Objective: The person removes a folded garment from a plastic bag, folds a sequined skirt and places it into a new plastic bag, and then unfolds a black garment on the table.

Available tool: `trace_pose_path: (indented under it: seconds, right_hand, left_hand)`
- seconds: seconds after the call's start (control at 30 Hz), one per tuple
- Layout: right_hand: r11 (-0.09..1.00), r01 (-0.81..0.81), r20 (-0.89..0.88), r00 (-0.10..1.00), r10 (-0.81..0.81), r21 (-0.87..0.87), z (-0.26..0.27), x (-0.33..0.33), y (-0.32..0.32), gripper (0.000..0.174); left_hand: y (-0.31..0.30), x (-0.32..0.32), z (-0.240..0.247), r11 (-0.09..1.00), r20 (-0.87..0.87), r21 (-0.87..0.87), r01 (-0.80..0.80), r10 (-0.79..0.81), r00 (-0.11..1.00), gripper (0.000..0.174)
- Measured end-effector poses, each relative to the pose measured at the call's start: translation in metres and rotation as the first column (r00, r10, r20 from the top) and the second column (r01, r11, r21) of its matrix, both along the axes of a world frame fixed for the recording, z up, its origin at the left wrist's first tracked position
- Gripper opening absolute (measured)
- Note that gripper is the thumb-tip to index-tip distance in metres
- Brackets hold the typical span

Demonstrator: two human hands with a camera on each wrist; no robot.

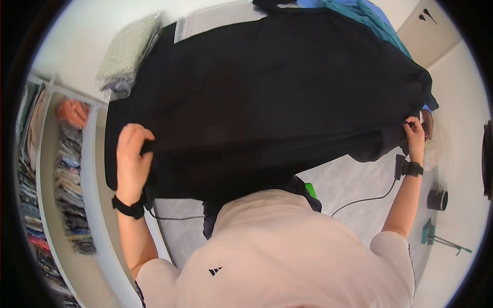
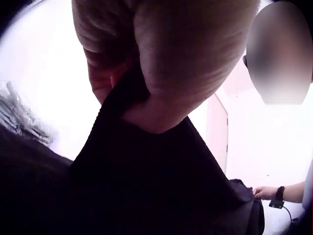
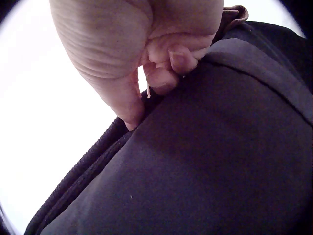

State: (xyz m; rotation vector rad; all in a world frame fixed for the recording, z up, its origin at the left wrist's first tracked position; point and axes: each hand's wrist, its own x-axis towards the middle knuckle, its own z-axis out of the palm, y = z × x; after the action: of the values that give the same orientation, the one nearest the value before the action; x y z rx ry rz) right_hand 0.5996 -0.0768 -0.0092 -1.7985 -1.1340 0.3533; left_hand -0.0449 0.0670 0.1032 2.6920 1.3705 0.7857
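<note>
A large black garment [image 1: 267, 97] is spread wide in the head view, covering much of the table. At its left side the left hand [image 1: 134, 159] pinches the cloth; in the left wrist view that hand [image 2: 166, 63] holds a raised fold of the black cloth [image 2: 146, 181] between thumb and fingers. The right hand [image 1: 415, 137] grips the garment's edge at the far right. Close up in the right wrist view, thumb and curled fingers of this hand [image 3: 142, 58] pinch the layered edge of the dark cloth [image 3: 210, 147].
Packaged pale clothing [image 1: 128, 56] lies at the back left, with teal fabric [image 1: 372, 23] at the back right. Shelves of bagged clothes [image 1: 74, 190] stand at the left. Cables run from both wrists over the grey tabletop [image 1: 349, 182]. A black roll [image 1: 437, 200] is at the right.
</note>
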Motion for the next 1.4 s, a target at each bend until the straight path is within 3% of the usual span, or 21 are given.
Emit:
trace_pose_path:
  seconds: [0.1, 0.17, 0.23, 0.3, 0.43, 0.5, 0.53, 0.57, 0.63, 0.67, 0.7, 0.77, 0.8, 0.83, 0.9, 0.97, 1.1, 1.13, 1.2, 1.33, 1.4]
  right_hand:
    - [1.000, -0.009, 0.000, 1.000, 0.009, 0.008, 0.001, -0.001, 0.001, 0.011]
    - [1.000, 0.030, 0.008, 1.000, -0.029, -0.010, 0.001, -0.002, 0.000, 0.011]
    - [1.000, 0.007, -0.023, 1.000, -0.006, 0.018, -0.003, 0.002, 0.000, 0.011]
    - [1.000, 0.000, -0.036, 0.999, 0.000, 0.006, -0.002, 0.003, -0.001, 0.012]
    - [1.000, 0.000, 0.026, 1.000, 0.001, -0.031, 0.001, -0.001, 0.001, 0.012]
    - [0.997, 0.012, 0.026, 1.000, -0.010, -0.078, 0.007, -0.006, -0.006, 0.013]
    - [0.983, 0.004, 0.092, 0.996, 0.013, -0.186, 0.012, 0.004, -0.010, 0.018]
    - [0.984, 0.012, 0.105, 0.994, 0.006, -0.177, 0.026, -0.004, -0.013, 0.018]
    - [0.914, 0.060, 0.313, 0.947, 0.075, -0.400, 0.072, -0.034, -0.014, 0.028]
    - [0.914, 0.075, 0.458, 0.880, 0.128, -0.399, 0.092, -0.041, -0.014, 0.035]
    - [0.915, 0.089, 0.467, 0.877, 0.115, -0.393, 0.109, -0.055, -0.010, 0.035]
    - [0.971, -0.036, 0.506, 0.848, 0.154, -0.236, 0.138, -0.094, 0.020, 0.031]
    - [0.963, -0.161, 0.491, 0.835, 0.250, -0.218, 0.151, -0.120, 0.040, 0.029]
    - [0.939, -0.283, 0.478, 0.808, 0.343, -0.196, 0.160, -0.147, 0.063, 0.027]
    - [0.783, -0.503, 0.287, 0.740, 0.609, -0.365, 0.165, -0.185, 0.102, 0.026]
    - [0.634, -0.659, 0.399, 0.497, 0.771, -0.405, 0.153, -0.212, 0.146, 0.025]
    - [0.422, -0.773, 0.385, 0.249, 0.888, -0.474, 0.117, -0.240, 0.220, 0.034]
    - [0.426, -0.772, 0.391, 0.251, 0.886, -0.472, 0.112, -0.245, 0.233, 0.034]
    - [0.250, -0.712, 0.158, 0.194, 0.968, -0.657, 0.103, -0.251, 0.252, 0.040]
    - [0.301, -0.598, 0.235, 0.188, 0.954, -0.743, 0.095, -0.252, 0.264, 0.038]
    - [0.289, -0.553, 0.160, 0.270, 0.949, -0.782, 0.101, -0.255, 0.264, 0.030]
  left_hand:
    - [-0.006, -0.008, -0.003, 0.998, 0.018, -0.007, -0.066, 0.066, 0.998, 0.033]
    - [-0.011, -0.009, -0.015, 0.997, -0.040, -0.060, 0.040, -0.042, 0.998, 0.033]
    - [-0.017, -0.009, -0.029, 0.978, -0.103, -0.207, 0.033, -0.056, 0.993, 0.033]
    - [-0.019, -0.009, -0.038, 0.925, -0.060, -0.381, -0.002, -0.022, 0.998, 0.032]
    - [-0.021, -0.012, -0.010, 0.922, -0.096, -0.385, 0.045, -0.089, 0.991, 0.031]
    - [-0.017, -0.013, 0.016, 0.868, -0.085, -0.493, 0.057, -0.113, 0.990, 0.037]
    - [-0.014, -0.016, 0.022, 0.883, -0.086, -0.465, 0.054, -0.106, 0.991, 0.038]
    - [-0.012, -0.016, 0.028, 0.892, -0.055, -0.450, 0.035, -0.067, 0.996, 0.029]
    - [-0.011, -0.017, 0.038, 0.916, -0.069, -0.402, -0.014, -0.016, 0.997, 0.026]
    - [-0.010, -0.016, 0.043, 0.920, -0.101, -0.392, 0.000, -0.043, 0.994, 0.024]
    - [-0.008, -0.015, 0.042, 0.922, -0.092, -0.386, 0.014, -0.053, 0.994, 0.024]
    - [0.000, -0.014, 0.039, 0.909, -0.096, -0.409, 0.076, -0.126, 0.987, 0.023]
    - [0.003, -0.015, 0.038, 0.877, -0.116, -0.477, 0.066, -0.137, 0.984, 0.030]
    - [0.005, -0.015, 0.033, 0.879, -0.116, -0.471, 0.075, -0.146, 0.982, 0.030]
    - [0.011, -0.016, 0.018, 0.872, -0.164, -0.483, 0.073, -0.172, 0.971, 0.040]
    - [0.019, -0.020, 0.004, 0.858, -0.218, -0.511, 0.053, -0.189, 0.958, 0.049]
    - [0.021, -0.026, -0.017, 0.819, -0.201, -0.573, 0.044, -0.193, 0.960, 0.053]
    - [0.021, -0.026, -0.017, 0.816, -0.206, -0.577, 0.037, -0.189, 0.960, 0.054]
    - [0.021, -0.028, -0.019, 0.817, -0.192, -0.575, 0.047, -0.191, 0.963, 0.056]
    - [0.020, -0.029, -0.024, 0.827, -0.189, -0.560, 0.043, -0.179, 0.966, 0.056]
    - [0.020, -0.029, -0.024, 0.835, -0.202, -0.548, 0.036, -0.174, 0.964, 0.056]
